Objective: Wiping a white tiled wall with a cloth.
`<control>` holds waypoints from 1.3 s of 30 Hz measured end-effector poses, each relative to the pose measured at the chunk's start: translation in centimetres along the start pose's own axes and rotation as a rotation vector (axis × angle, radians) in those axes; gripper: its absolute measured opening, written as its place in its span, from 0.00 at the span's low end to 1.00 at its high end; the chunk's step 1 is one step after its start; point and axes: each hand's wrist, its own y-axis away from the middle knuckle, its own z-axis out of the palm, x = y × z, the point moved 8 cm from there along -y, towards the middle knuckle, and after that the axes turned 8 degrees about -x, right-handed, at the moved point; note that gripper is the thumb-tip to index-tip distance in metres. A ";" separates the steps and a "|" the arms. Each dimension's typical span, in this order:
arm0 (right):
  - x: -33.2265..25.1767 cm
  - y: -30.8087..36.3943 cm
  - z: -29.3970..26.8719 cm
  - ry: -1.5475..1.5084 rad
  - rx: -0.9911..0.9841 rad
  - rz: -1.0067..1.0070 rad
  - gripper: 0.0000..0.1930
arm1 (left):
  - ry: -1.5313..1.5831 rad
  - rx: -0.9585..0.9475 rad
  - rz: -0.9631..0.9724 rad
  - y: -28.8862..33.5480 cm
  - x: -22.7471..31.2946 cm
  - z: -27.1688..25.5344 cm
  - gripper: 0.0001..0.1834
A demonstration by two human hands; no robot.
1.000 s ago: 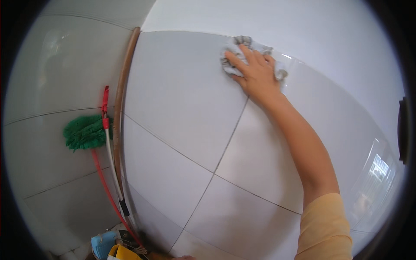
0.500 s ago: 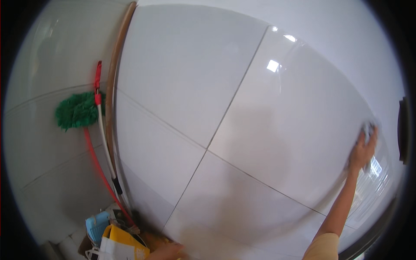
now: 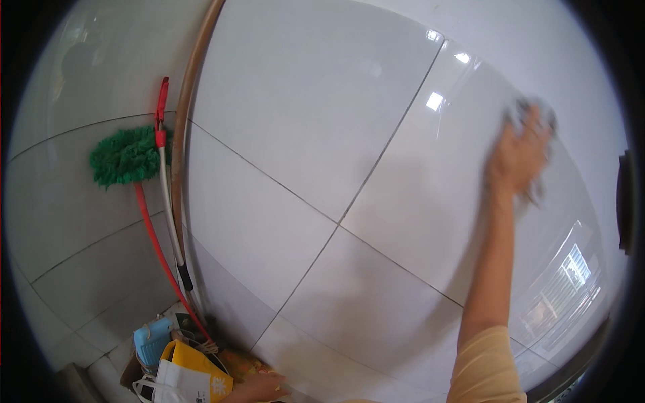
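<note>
My right hand [image 3: 517,158], a little blurred, presses a dark grey cloth [image 3: 547,121] flat against the white wall tiles [image 3: 403,248]. Parts of the cloth stick out past the fingertips and below the palm. That arm reaches up from the lower right in a tan sleeve. At the bottom edge, my left hand [image 3: 261,387] is low down, beside a white and yellow bag [image 3: 185,379]. Only part of it shows, and its fingers are too indistinct to read.
In the corner at left lean a green fluffy duster [image 3: 127,158] with a red handle, a silver pole [image 3: 169,201] with a red top and a brown wooden pole [image 3: 188,80]. A light blue plastic object [image 3: 153,339] lies among items in a box below.
My right hand has swept the cloth up and to the left across the tiles. The view has shifted slightly. My left hand stays low near the bag.
</note>
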 end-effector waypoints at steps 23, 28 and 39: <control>1.5 4.6 -2.3 -0.469 -0.325 -0.492 0.34 | -0.080 -0.079 0.082 -4.2 4.7 7.1 0.22; 17.3 2.1 -5.8 -0.203 -0.164 -0.299 0.33 | -0.276 0.009 0.094 -4.5 5.6 8.7 0.24; 53.7 12.5 -15.5 0.126 0.015 0.582 0.31 | -0.079 -0.254 -0.196 -1.0 6.2 9.9 0.34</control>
